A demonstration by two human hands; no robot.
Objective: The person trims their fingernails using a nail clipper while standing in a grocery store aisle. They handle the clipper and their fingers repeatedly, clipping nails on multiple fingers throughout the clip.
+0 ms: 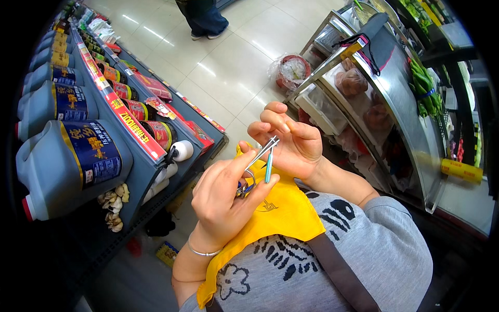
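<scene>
My left hand point(222, 195), back upward and with a silver bangle on its wrist, grips metal nail clippers point(269, 150) between thumb and fingers. The clippers have a teal lever, raised at an angle, and a metal ring hangs at the palm end. My right hand point(296, 144) is turned palm inward with its fingers curled, and holds nothing. The clippers' jaws are close to its fingers; whether they touch a nail cannot be made out. Beneath both hands lies the yellow apron point(280, 214) over a grey patterned shirt point(269, 277).
Shelves at left carry large plastic jugs point(89, 152), jars point(158, 132) and garlic bulbs point(114, 204). At right, a metal counter point(393, 89) bears green peppers point(425, 87). A red basket lined with plastic point(292, 72) sits on the tiled floor. Another person's legs point(202, 17) are at the top.
</scene>
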